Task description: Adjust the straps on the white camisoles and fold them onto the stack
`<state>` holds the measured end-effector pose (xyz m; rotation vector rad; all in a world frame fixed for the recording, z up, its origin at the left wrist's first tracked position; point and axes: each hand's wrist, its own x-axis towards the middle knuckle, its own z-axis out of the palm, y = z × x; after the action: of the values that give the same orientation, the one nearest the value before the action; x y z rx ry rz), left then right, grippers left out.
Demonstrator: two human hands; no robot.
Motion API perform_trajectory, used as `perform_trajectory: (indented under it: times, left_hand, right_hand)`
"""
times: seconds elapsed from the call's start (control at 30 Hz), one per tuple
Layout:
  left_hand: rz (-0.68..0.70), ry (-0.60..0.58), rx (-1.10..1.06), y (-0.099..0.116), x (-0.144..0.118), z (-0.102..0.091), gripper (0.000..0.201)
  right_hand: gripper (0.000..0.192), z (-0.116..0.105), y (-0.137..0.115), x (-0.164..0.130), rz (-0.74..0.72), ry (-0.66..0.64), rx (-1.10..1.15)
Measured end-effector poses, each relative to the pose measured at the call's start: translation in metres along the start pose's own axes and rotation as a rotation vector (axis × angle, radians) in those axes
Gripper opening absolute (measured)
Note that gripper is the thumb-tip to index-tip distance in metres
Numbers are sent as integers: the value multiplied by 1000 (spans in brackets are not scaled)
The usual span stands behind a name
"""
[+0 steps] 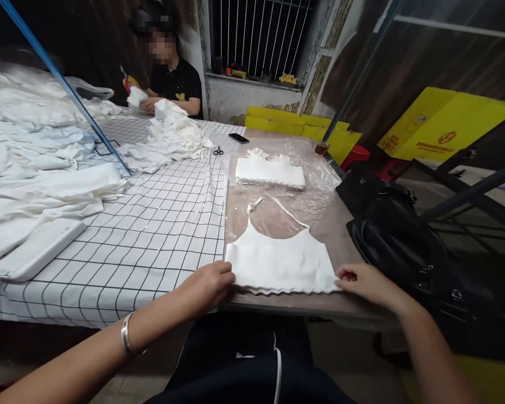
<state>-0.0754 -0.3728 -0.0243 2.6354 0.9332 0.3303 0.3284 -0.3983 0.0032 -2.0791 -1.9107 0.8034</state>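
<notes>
While the white top (281, 259) lies flat on the surface (328, 216) near its front edge, left hand (210, 282) and right hand (362, 280) pinch its lower corners

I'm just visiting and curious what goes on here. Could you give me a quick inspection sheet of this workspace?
Surface: table, checked cloth on its left part, clear plastic on its right.
Job's things: white top lying flat; folded stack behind it.
Clutter: scissors, phone, garment heaps, black bag.
Hands: left hand and right hand at the top's bottom corners.
Cables: nothing seen.
Surroundings: co-worker at far end, barred window, yellow boxes.
</notes>
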Motion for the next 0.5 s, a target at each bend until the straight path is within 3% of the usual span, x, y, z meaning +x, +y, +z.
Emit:
perform_trajectory:
  times: [0.07, 0.13, 0.27, 0.33, 0.43, 0.5]
  left_hand:
    - [14, -54, -18, 12, -3, -3, 24]
    - [56, -63, -41, 23, 1, -3, 39]
    - [195, -93, -92, 34, 21, 16, 56]
    - [236, -129, -99, 34, 29, 31, 66]
    - [246, -150, -84, 31, 35, 47, 72]
    - [245, -148, -66, 29, 34, 52, 73]
  right_hand:
    - [34, 1, -15, -5, 4, 10, 57]
    - [34, 9, -43, 12, -45, 123, 106]
    - [40, 45, -123, 92, -81, 192, 162]
    - [31, 66, -159, 131, -74, 217, 169]
    - [29, 85, -190, 171, 22, 91, 364]
    - [26, 84, -197, 185, 71, -17, 512]
